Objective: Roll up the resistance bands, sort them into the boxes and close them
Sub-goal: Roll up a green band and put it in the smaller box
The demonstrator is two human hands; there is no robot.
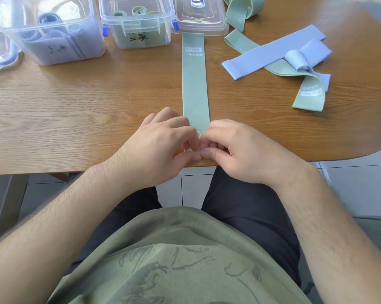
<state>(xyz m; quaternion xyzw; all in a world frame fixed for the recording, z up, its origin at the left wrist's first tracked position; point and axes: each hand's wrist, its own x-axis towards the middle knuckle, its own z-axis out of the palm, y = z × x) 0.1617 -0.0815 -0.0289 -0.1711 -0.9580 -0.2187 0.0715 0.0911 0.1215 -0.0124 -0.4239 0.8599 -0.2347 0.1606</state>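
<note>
A green resistance band [194, 84] lies flat and straight on the wooden table [75, 102], running from the boxes down to the front edge. My left hand [163, 139] and my right hand [233, 148] pinch its near end between curled fingers and thumbs at the table's edge. A clear box [51, 34] at the back left holds rolled blue bands. A second clear box [139, 23] beside it holds rolled green bands. Both boxes stand without lids.
A clear lid [199, 16] lies upside down right of the green box. At the back right is a loose pile: a flat blue band [270, 52], a partly rolled blue band [299, 59], green bands [310, 95] and another green band [240, 12].
</note>
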